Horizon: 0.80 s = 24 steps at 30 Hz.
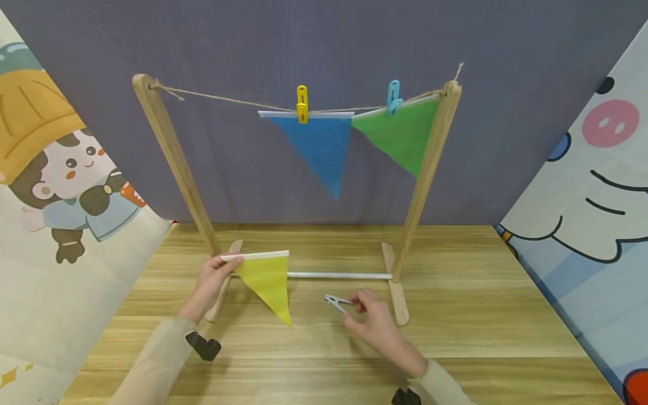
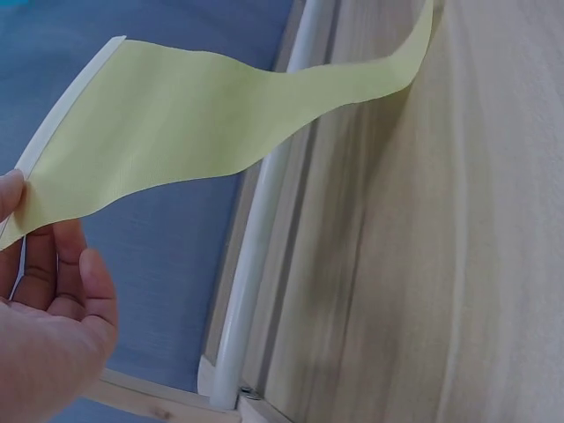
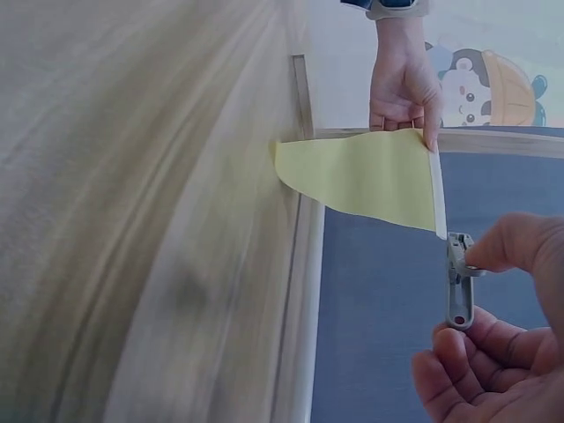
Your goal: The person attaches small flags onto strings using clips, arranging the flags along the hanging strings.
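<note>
My left hand (image 1: 210, 284) pinches a yellow triangular pennant (image 1: 268, 281) at the left end of its white top strip. Its pointed tip hangs down over the table, and the cloth curves in the left wrist view. To the right, my right hand (image 1: 377, 323) holds a grey clothespin (image 3: 460, 286) between thumb and fingers, its nose end toward the pennant. Above both hands a twine line (image 1: 228, 101) carries a blue pennant (image 1: 319, 140) under a yellow clothespin (image 1: 302, 104) and a green pennant (image 1: 405, 132) under a light blue clothespin (image 1: 394, 97).
Two wooden posts (image 1: 177, 163) on flat feet hold the twine, joined low down by a white rod (image 1: 339, 275). The wood-grain table (image 1: 324, 365) meets a grey-blue back panel (image 1: 324, 34). Cartoon-printed sheets (image 1: 582, 169) flank both sides.
</note>
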Each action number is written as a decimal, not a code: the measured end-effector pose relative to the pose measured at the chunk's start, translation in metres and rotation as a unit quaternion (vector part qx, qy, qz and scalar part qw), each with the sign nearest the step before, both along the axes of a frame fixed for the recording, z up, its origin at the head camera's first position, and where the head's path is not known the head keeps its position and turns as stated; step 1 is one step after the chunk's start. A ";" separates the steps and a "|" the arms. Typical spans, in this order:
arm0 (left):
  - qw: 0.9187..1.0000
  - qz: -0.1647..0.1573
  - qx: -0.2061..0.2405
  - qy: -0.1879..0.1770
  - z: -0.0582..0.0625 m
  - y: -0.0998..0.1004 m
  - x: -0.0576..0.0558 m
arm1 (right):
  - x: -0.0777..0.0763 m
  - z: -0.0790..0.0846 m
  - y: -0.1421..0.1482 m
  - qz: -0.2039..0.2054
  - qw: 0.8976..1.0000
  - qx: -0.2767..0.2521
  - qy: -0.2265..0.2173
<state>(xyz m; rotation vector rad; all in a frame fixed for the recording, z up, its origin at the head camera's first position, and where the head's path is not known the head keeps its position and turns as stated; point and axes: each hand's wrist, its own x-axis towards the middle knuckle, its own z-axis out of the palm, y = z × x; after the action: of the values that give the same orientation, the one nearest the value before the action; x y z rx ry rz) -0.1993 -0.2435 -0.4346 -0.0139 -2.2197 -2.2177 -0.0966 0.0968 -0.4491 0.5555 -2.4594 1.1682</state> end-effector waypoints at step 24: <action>0.997 0.028 0.049 0.060 0.042 0.008 -0.004 | -0.023 0.037 -0.009 0.010 0.999 -0.005 0.045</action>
<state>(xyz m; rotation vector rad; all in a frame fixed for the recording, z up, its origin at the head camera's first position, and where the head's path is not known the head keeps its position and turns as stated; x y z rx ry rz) -0.2028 -0.2353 -0.3922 -0.0805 -2.0240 -2.2303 -0.1200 0.0875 -0.4119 0.6182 -2.3757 1.1374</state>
